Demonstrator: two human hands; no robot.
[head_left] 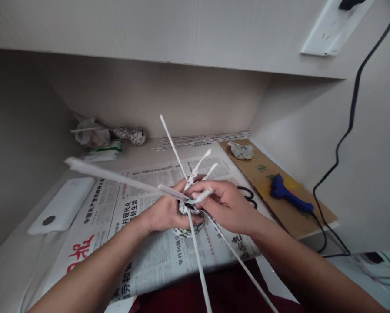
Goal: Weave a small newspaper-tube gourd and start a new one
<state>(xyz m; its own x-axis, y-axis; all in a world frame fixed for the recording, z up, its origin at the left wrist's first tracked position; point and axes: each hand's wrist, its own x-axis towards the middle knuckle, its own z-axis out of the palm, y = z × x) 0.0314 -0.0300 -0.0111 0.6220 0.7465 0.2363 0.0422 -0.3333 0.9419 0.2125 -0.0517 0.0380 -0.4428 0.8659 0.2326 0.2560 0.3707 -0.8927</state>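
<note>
Between my hands is a small woven piece of rolled newspaper [184, 208], with several long paper sticks [198, 261] fanning out from its top. My left hand [164, 213] is wrapped round its side, thumb toward me. My right hand [225, 202] pinches a folded white paper strip [204, 195] at the top of the piece, thumb against forefinger. One long stick points away to the upper left, others come toward me. The lower part of the woven piece is mostly hidden by my fingers.
Newspaper sheets [149, 256] cover the desk. Black-handled scissors [251, 198] lie behind my right hand. A blue glue gun [289, 194] rests on cardboard [299, 226], beside crumpled paper [242, 151]. A white device [62, 206] lies left; spare paper sticks [201, 140] lie at the back. A shelf [165, 30] overhangs.
</note>
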